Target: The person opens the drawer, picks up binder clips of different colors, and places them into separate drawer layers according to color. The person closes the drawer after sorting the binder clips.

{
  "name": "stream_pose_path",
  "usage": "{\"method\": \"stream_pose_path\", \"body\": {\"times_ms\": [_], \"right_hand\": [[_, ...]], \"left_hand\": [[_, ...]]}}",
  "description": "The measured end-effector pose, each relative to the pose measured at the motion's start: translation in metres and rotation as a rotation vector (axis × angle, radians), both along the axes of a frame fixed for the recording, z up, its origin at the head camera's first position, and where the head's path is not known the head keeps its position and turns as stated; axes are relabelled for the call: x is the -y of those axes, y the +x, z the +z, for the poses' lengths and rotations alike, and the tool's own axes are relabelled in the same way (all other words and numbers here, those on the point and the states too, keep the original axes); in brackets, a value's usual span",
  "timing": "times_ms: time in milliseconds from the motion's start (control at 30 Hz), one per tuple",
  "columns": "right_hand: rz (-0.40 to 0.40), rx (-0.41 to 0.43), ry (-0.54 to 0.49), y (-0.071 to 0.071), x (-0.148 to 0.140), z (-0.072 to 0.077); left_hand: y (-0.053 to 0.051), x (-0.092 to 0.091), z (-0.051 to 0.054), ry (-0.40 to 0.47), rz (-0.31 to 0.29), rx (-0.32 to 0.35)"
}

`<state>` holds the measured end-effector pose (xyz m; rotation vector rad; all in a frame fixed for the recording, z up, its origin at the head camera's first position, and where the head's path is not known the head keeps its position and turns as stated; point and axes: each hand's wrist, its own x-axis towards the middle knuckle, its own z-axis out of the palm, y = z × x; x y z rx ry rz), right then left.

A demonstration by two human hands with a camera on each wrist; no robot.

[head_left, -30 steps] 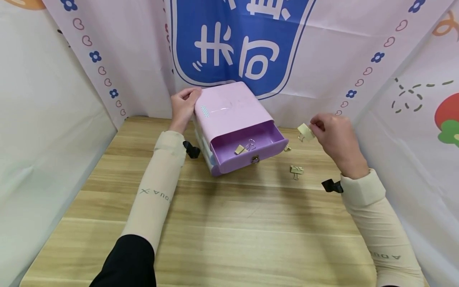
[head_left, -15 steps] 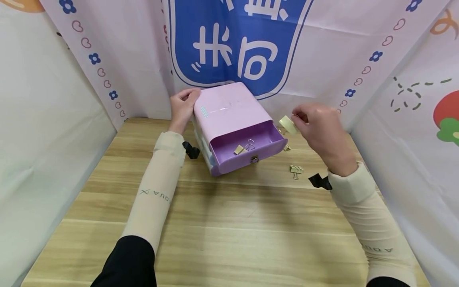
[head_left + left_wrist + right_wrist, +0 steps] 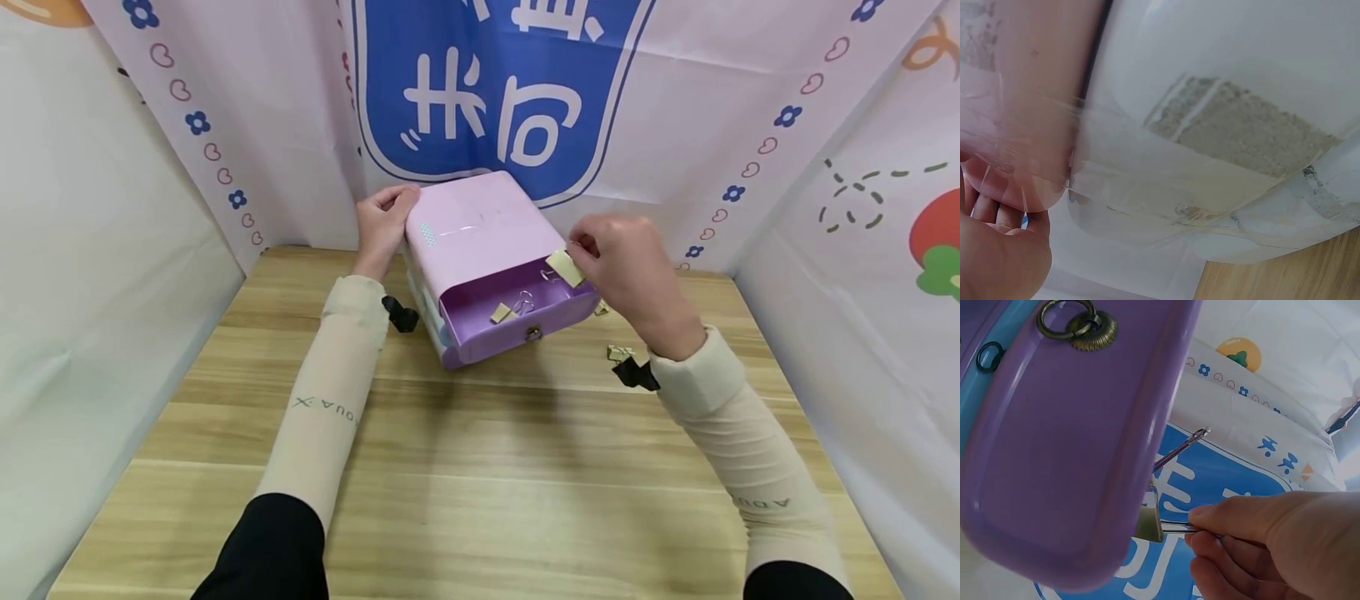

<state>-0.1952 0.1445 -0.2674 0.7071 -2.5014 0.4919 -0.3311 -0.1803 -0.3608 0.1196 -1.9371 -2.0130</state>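
Observation:
A pink and purple drawer cabinet point(image 3: 487, 229) stands with its top drawer point(image 3: 495, 337) pulled out. My left hand point(image 3: 381, 225) grips the cabinet's back left corner; in the left wrist view its fingers curl against the pink shell point(image 3: 1035, 144). My right hand point(image 3: 630, 271) pinches a yellowish binder clip point(image 3: 566, 268) over the drawer's right part. The right wrist view shows thumb and fingers on the wire handles, with the clip's body point(image 3: 1149, 524) partly behind the purple drawer front point(image 3: 1079, 450). Inside the drawer lies a gold binder clip point(image 3: 501, 313) beside silver wire handles.
Right of the cabinet, a gold binder clip point(image 3: 619, 353) lies on the wooden table point(image 3: 480, 483), near my right wrist. Another clip point(image 3: 602, 308) shows partly beside the drawer. A printed cloth backdrop point(image 3: 645, 142) hangs close behind the cabinet.
My right hand has moved left with the binder clip, from right of the cabinet to over the drawer. My left hand and the cabinet stay in place.

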Motion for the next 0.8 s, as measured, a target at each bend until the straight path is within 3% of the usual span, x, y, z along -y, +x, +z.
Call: {"method": "stream_pose_path", "body": {"times_ms": [233,467,800], "right_hand": [[-0.034,0.1,0.041,-0.007,0.014,-0.009],[-0.133,0.223,0.064,-0.01,0.025,-0.019],[-0.188,0.258,0.032,-0.014,0.034,-0.024]], "left_hand": [[0.0,0.001,0.001,0.004,-0.007,0.012],[0.001,-0.001,0.003,0.006,-0.014,0.019],[0.001,0.0,0.002,0.008,-0.013,0.024]]}}
